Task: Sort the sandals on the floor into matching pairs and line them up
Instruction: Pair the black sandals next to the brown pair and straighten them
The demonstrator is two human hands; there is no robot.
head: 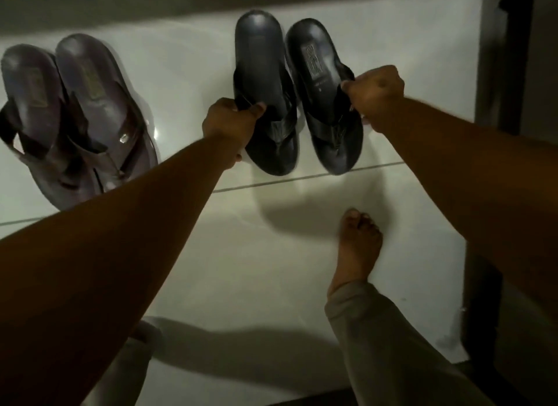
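Black thong sandals sat paired at twelve o'clock: left hand point(229, 120) gripped the left sandal point(265, 94), right hand point(376, 91) clutched the right sandal point(323, 94); brown pair point(75, 115) at ten o'clock.

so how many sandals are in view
4. Two brown sandals sit paired at left. Left hand grips one black sandal, right hand the other. None seem hidden.
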